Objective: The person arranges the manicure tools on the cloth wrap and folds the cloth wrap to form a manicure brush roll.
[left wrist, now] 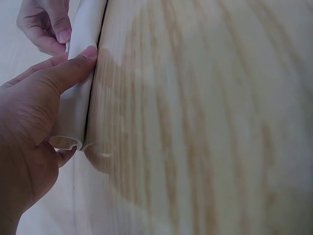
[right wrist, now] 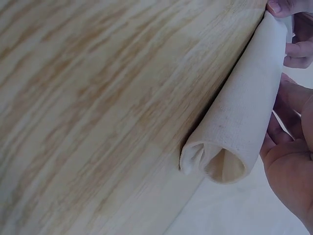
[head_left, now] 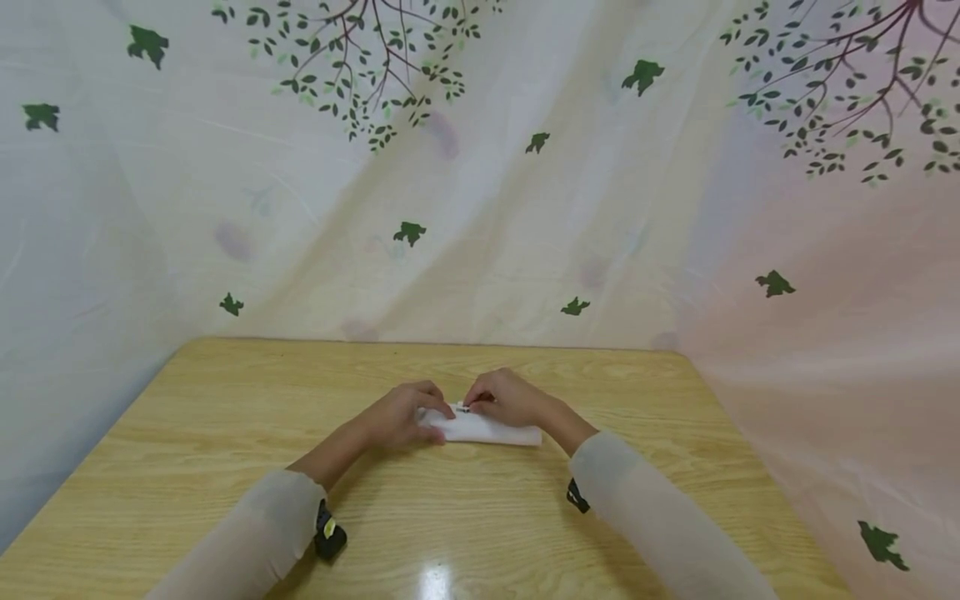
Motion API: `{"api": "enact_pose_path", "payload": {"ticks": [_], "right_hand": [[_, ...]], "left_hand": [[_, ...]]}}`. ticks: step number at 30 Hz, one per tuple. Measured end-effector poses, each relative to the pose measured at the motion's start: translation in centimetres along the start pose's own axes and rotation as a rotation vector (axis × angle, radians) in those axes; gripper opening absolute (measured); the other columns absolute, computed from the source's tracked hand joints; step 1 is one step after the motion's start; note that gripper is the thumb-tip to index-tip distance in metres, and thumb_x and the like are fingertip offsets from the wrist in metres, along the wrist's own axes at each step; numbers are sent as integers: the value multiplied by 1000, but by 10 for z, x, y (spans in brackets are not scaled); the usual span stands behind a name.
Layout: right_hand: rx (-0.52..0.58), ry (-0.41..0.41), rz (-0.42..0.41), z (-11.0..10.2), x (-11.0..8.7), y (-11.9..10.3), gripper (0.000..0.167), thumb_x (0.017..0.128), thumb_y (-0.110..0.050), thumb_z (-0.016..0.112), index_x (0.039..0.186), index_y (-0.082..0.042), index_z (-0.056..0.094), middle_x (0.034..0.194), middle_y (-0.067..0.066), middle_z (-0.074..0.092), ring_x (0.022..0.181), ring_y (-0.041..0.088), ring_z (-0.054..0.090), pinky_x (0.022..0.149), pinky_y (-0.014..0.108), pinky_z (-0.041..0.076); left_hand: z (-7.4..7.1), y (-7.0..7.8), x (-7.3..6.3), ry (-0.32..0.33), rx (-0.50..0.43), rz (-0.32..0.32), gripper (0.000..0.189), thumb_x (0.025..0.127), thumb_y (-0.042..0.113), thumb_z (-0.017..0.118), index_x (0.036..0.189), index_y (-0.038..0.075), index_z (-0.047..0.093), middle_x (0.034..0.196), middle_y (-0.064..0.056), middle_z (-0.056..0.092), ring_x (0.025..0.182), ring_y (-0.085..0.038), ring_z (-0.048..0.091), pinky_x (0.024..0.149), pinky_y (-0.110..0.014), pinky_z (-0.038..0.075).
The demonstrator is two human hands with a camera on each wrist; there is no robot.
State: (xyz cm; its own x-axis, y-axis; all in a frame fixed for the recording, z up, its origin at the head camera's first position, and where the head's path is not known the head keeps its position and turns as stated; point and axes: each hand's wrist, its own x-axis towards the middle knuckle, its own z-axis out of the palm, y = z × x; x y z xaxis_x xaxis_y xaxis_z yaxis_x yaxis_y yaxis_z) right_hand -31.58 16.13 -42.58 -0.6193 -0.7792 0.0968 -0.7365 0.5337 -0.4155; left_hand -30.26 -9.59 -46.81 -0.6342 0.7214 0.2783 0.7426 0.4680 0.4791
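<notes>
A white cloth roll (head_left: 491, 430) lies across the table, its layers curled into a hollow end (right wrist: 225, 164) in the right wrist view. My left hand (head_left: 401, 417) grips the roll near its left end, the thumb (left wrist: 78, 68) pressing on top and the fingers passing behind. Close beside it, my right hand (head_left: 513, 398) has thumb and fingers bent together at the far edge of the roll. Between these fingertips a small white-and-dark piece (head_left: 463, 409) shows at that edge; its kind cannot be told.
The wood-grained table (head_left: 450, 508) spreads around the roll on all sides. Behind it hangs a pale curtain (head_left: 480, 292) printed with leaves and branches, which also runs along both sides. Black straps (head_left: 328, 533) sit at the wrists below the sleeves.
</notes>
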Motion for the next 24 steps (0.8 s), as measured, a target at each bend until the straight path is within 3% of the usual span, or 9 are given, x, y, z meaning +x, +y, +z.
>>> {"api": "enact_pose_path", "payload": {"ticks": [10, 17, 20, 24], "right_hand": [[51, 33, 10, 6, -2, 0, 10, 97, -1, 69, 98, -5, 77, 99, 5, 75, 92, 13, 68, 78, 22, 54], [109, 35, 5, 8, -2, 3, 9, 97, -2, 69, 99, -4, 77, 99, 5, 74, 92, 11, 67, 81, 23, 54], [175, 30, 43, 8, -1, 6, 10, 98, -7, 68, 100, -6, 78, 99, 2, 74, 90, 8, 65, 80, 23, 53], [239, 30, 106, 9, 0, 9, 12, 100, -14, 67, 100, -11, 79, 94, -5, 74, 79, 5, 60, 70, 22, 49]], "left_hand": [[1, 0, -2, 14, 0, 34, 24, 87, 29, 84, 108, 17, 80, 110, 0, 66, 102, -18, 63, 89, -39, 52], [1, -1, -3, 3, 19, 16, 25, 88, 31, 82, 109, 17, 80, 112, 0, 66, 103, -18, 62, 90, -39, 52], [1, -1, -2, -3, 18, 14, 25, 88, 31, 82, 109, 18, 80, 112, 0, 66, 104, -17, 62, 90, -38, 52], [2, -2, -2, 2, 18, 26, 25, 88, 31, 82, 110, 17, 80, 112, 0, 66, 104, -17, 62, 90, -38, 52]]}}
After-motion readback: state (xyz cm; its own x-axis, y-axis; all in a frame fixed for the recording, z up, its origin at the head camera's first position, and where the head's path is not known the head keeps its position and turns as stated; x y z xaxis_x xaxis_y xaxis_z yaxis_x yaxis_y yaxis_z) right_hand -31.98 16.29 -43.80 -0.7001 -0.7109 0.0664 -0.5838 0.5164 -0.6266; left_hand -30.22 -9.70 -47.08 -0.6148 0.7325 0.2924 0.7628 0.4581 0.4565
